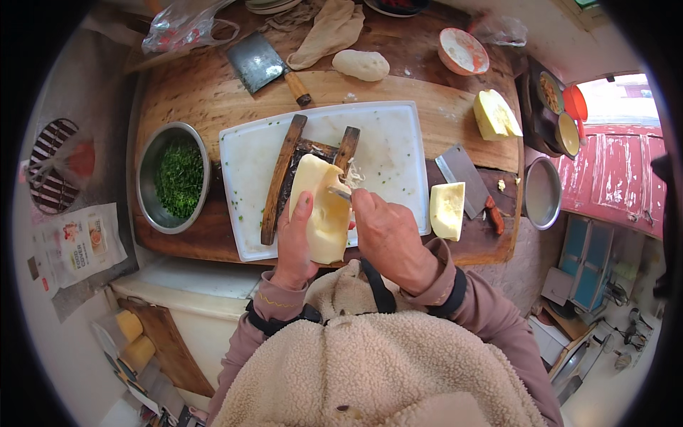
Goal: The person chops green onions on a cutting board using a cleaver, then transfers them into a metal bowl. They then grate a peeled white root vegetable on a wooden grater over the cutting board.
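A pale yellow piece of squash or similar gourd (320, 213), hollow side up, is gripped along its left edge by my left hand (299, 235). Closed around a metal tool (339, 193), my right hand (392, 235) holds its tip against the upper right of the hollow; the tool's handle is hidden in my fist. Under the piece, a wooden-framed grater (283, 181) lies on a white cutting board (245, 213), with pale shreds (355, 175) at its right leg. Another cut piece (448, 211) rests right of the board, and a third (495, 115) lies farther back.
A steel bowl of chopped greens (179, 181) stands left of the board. Behind it lie a cleaver (259, 61), a dough lump (360, 65) and a bowl of flour (463, 52). A knife (463, 179) with a reddish handle lies at right, near a metal basin (542, 193).
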`<act>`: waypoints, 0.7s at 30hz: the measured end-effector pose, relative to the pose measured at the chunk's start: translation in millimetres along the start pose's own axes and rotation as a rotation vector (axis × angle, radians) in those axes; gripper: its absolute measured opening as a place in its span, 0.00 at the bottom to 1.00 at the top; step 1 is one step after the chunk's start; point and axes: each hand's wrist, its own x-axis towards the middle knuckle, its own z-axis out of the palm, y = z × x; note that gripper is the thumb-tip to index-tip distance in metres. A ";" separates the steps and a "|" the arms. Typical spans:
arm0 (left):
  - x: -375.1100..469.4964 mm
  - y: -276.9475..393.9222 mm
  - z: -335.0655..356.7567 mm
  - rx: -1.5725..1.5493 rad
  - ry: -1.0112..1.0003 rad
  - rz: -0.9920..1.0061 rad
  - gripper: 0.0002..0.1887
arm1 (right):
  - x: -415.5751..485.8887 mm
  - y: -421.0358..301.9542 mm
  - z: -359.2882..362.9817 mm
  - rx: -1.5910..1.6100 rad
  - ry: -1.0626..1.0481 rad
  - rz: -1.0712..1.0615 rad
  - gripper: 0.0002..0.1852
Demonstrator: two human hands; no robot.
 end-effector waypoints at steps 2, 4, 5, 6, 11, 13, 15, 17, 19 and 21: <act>-0.6 -0.4 0.2 0.039 -0.009 0.050 0.27 | -0.4 -0.1 1.0 0.085 0.005 0.014 0.09; -0.8 0.7 0.0 0.083 -0.026 0.090 0.27 | -0.8 0.4 1.4 0.150 0.002 0.055 0.09; -0.7 2.1 -0.5 0.057 -0.048 0.065 0.28 | -1.0 0.9 1.4 0.190 -0.018 0.054 0.09; -0.3 4.2 -1.6 0.030 -0.070 0.040 0.28 | -1.2 1.5 1.2 0.204 -0.022 0.074 0.09; 1.8 11.9 -8.8 -0.119 -0.115 -0.123 0.28 | -3.0 5.3 -1.0 0.234 -0.069 0.034 0.10; 2.6 13.8 -13.9 -0.158 -0.164 -0.183 0.28 | -3.9 6.3 -1.7 0.182 -0.145 -0.008 0.11; 5.5 12.2 -18.3 -0.029 -0.171 -0.207 0.30 | -4.6 6.6 -2.0 0.164 -0.219 -0.024 0.11; 7.4 9.5 -22.5 0.055 -0.183 -0.177 0.31 | -5.1 6.1 -1.8 0.163 -0.272 0.002 0.11; 7.0 5.7 -25.4 0.101 -0.175 -0.101 0.31 | -5.5 4.9 -1.2 0.225 -0.235 0.004 0.10; 8.4 1.6 -25.5 0.132 -0.145 -0.052 0.31 | -5.1 3.5 -1.0 0.298 -0.228 0.020 0.10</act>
